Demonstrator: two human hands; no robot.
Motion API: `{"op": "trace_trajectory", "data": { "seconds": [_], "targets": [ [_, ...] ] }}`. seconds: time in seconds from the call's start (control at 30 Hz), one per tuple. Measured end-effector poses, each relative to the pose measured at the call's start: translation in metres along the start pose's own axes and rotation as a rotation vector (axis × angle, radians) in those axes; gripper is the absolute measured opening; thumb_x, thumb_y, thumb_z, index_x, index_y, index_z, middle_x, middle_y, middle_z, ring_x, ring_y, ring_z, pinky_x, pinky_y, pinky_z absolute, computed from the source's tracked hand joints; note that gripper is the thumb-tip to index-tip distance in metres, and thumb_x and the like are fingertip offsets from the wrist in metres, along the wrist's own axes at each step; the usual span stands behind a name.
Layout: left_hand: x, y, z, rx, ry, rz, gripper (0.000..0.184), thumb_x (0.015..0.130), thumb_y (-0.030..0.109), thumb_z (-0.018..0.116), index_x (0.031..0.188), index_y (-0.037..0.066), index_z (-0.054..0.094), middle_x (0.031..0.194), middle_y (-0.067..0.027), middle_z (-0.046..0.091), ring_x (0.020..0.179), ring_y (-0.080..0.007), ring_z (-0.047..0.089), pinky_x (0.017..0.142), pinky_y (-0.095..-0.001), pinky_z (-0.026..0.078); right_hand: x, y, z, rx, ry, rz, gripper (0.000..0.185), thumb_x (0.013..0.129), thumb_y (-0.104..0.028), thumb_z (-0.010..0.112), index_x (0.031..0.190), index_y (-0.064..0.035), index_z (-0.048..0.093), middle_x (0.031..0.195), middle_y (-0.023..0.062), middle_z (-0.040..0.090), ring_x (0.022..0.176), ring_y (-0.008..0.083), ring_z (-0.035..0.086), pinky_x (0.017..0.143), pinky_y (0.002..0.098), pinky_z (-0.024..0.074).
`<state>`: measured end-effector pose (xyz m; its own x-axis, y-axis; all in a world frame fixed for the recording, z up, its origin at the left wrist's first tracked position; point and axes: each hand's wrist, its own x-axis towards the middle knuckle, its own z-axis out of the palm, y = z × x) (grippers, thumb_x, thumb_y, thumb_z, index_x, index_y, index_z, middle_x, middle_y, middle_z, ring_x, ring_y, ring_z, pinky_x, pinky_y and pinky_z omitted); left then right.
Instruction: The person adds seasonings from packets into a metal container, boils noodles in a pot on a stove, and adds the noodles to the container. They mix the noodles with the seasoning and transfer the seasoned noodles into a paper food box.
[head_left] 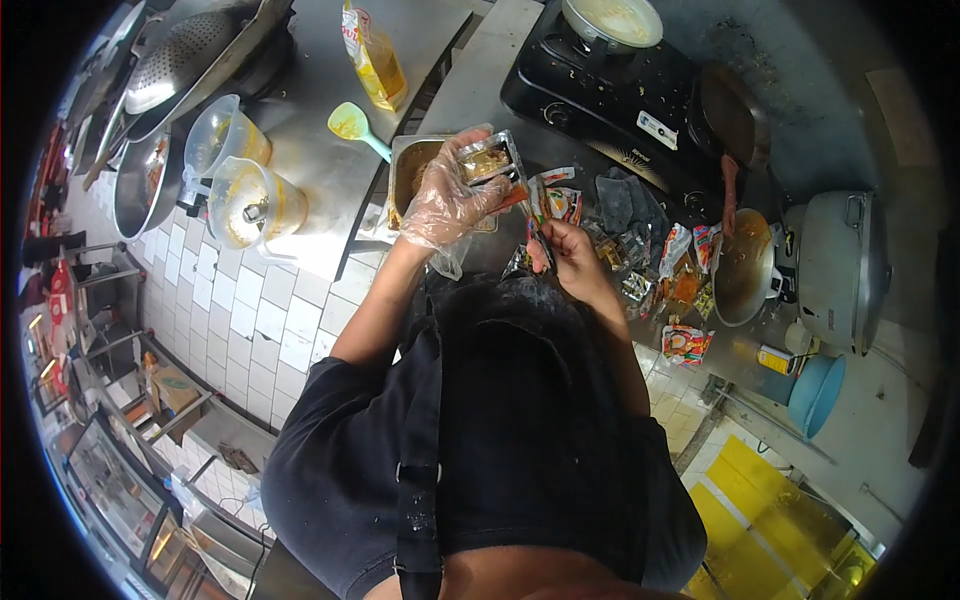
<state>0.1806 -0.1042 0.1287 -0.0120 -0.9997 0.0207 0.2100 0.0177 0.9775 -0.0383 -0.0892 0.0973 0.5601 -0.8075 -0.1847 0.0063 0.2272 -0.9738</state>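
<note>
The head view shows my left hand (pixel 450 205), covered by a clear plastic glove, clamped on a silvery packet (pixel 485 160) with brownish contents. The packet is positioned above the right side of a rectangular metal container (pixel 397 165), which sits at the table edge and is partly covered by the glove. My right hand (pixel 575 262), ungloved, is closed on a narrow dark item (pixel 545 240); the item is too small to identify. The hands are near each other, with a gap between the wrists; whether the held items touch, I cannot tell. A pale green spatula (pixel 350 122) lies left of the container, its handle directed toward the rim, and a yellow bag (pixel 378 65) is located beyond it. Two clear pitchers (pixel 222 135) with yellow residue stand farther left, near a metal bowl (pixel 148 185). Ahead and to the right is a black stove (pixel 590 95) bearing a light-coloured pan (pixel 615 18). Small packets (pixel 686 345), some red and white, are scattered right of my right hand, adjacent to a round pan (pixel 743 270) with brown residue. A large lidded pot (pixel 838 270) is located beyond that pan.
</note>
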Motion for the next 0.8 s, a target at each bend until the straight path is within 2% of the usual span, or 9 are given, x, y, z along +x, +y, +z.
{"op": "trace_trajectory", "data": {
  "seconds": [0.13,0.3,0.43,0.6,0.8],
  "targets": [
    [-0.002,0.000,-0.003,-0.023,-0.080,0.003,0.063,0.082,0.001,0.069,0.134,-0.003,0.034,0.116,-0.0112,0.056,0.105,-0.0149,0.057,0.091,-0.0284,0.048,0.003,-0.005,0.005,0.069,0.012,0.059,0.020,0.088,-0.014,0.070,0.081,-0.0064,0.052,0.070,-0.0029,0.057,0.062,0.0025,0.051,0.057,0.0197,0.0410],
    [-0.001,-0.002,-0.008,-0.068,-0.083,-0.035,0.063,0.082,0.001,0.069,0.134,-0.004,0.034,0.117,-0.0109,0.056,0.105,-0.0150,0.057,0.090,-0.0286,0.049,0.006,-0.002,0.002,-0.058,0.006,0.083,0.024,0.087,-0.021,0.071,0.079,-0.0082,0.052,0.067,-0.0034,0.056,0.060,0.0025,0.050,0.056,0.0186,0.0385],
    [-0.003,0.001,-0.014,-0.061,-0.108,-0.085,0.061,0.082,0.004,0.070,0.133,-0.003,0.037,0.123,-0.0096,0.055,0.107,-0.0140,0.056,0.093,-0.0289,0.048,0.013,-0.002,0.010,0.008,0.015,0.078,0.024,0.087,-0.021,0.071,0.077,-0.0090,0.052,0.066,-0.0035,0.055,0.059,0.0021,0.049,0.055,0.0182,0.0377],
    [-0.003,0.000,-0.022,-0.038,-0.080,-0.056,0.061,0.082,0.004,0.069,0.133,-0.002,0.037,0.119,-0.0101,0.056,0.105,-0.0143,0.057,0.090,-0.0288,0.049,0.024,-0.001,0.019,0.028,0.005,0.037,0.024,0.090,-0.019,0.067,0.076,-0.0098,0.050,0.066,-0.0042,0.055,0.061,0.0019,0.049,0.057,0.0190,0.0386],
    [-0.003,-0.005,-0.035,-0.047,-0.078,-0.075,0.067,0.083,0.002,0.068,0.137,-0.007,0.030,0.122,-0.0126,0.055,0.107,-0.0160,0.057,0.092,-0.0301,0.047,0.031,-0.003,0.026,0.037,-0.009,0.069,0.026,0.089,-0.021,0.067,0.074,-0.0110,0.050,0.064,-0.0034,0.055,0.061,0.0029,0.048,0.058,0.0202,0.0366]
  ]
}}
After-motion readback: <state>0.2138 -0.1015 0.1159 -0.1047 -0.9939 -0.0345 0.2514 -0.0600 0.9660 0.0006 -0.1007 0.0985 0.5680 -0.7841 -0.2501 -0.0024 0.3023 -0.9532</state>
